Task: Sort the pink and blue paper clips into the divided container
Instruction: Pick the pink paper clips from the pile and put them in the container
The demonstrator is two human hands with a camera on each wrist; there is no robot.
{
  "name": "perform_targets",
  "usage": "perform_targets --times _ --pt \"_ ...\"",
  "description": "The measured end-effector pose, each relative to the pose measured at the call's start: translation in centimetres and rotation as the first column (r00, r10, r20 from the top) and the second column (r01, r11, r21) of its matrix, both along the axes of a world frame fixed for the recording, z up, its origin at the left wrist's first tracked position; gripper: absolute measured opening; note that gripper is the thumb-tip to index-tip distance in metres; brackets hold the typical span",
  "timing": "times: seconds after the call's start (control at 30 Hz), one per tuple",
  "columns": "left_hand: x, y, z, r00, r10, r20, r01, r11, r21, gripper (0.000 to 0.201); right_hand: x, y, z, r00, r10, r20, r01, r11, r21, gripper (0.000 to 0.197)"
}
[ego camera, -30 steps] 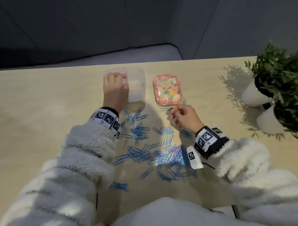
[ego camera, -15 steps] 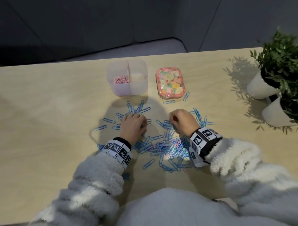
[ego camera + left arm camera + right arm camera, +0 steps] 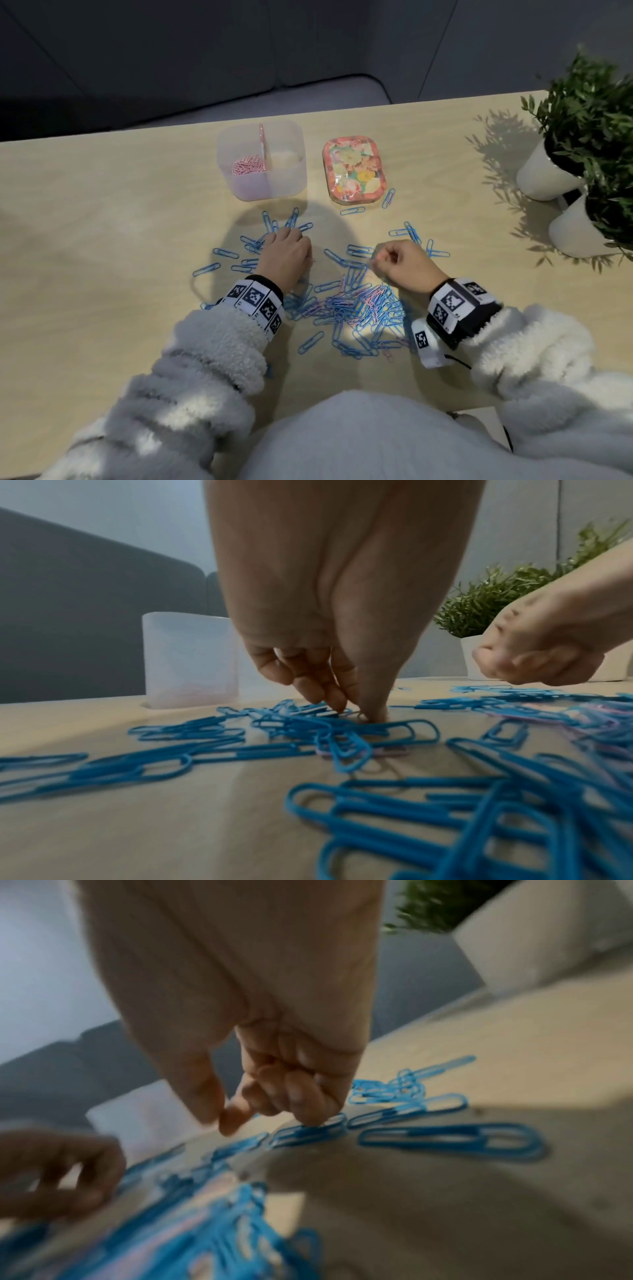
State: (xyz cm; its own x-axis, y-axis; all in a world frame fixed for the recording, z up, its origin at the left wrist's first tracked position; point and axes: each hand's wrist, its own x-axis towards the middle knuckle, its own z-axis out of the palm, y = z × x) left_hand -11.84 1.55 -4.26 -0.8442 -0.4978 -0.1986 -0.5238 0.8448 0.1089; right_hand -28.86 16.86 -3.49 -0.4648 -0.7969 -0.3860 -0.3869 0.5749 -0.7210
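At the lower centre of the head view a dense heap of paper clips [image 3: 356, 308] is seen on the bench [image 3: 102, 274], mostly blue with pink ones mixed through it, lying between the two wrists. Just above the heap, left of centre, the left hand [image 3: 286, 255] is lowered onto a scatter of blue clips [image 3: 253, 246]; in the left wrist view its fingertips [image 3: 337, 704] are pressed together narrowly on the wire of a clip, though whether the clip is already pinched cannot be told. At centre right the right hand [image 3: 404, 263] is held curled above the bench, thumb against forefinger; in the blurred right wrist view nothing can be made out between them, so whether anything is held cannot be told. Further up, at upper centre, the divided container [image 3: 262, 161] stands with a small cluster of pink clips [image 3: 248, 166] in its left compartment, while the right compartment appears to hold none. A floral tin [image 3: 352, 169] is set just to its right, and potted plants [image 3: 589, 113] are placed at the far right edge. The container lies straight up the frame from the left grip, which is judged the nearer hand, and its divider runs up the frame, so a blue clip would likely be carried up and slightly right.
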Motion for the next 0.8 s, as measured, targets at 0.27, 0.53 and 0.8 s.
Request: perform_targets --times 0.27,0.53,0.8 --pt "-0.8 2.7 1.3 0.923 0.379 -0.065 -0.180 0.575 0.798 0.017 1.5 0.1 -1.0 0.956 0.196 -0.218 -0.163 0.974 0.159 0.009" --pt "-1.4 4.9 0.6 0.974 0.227 -0.024 -0.184 0.846 0.500 0.024 0.0 0.4 -0.6 0.999 -0.033 0.001 0.033 0.999 0.021 0.030" --pt "-0.8 4.6 0.8 0.936 0.343 -0.086 -0.223 0.762 0.607 0.016 1.2 -0.4 -0.1 0.673 -0.383 0.633 0.485 0.875 0.014 0.022"
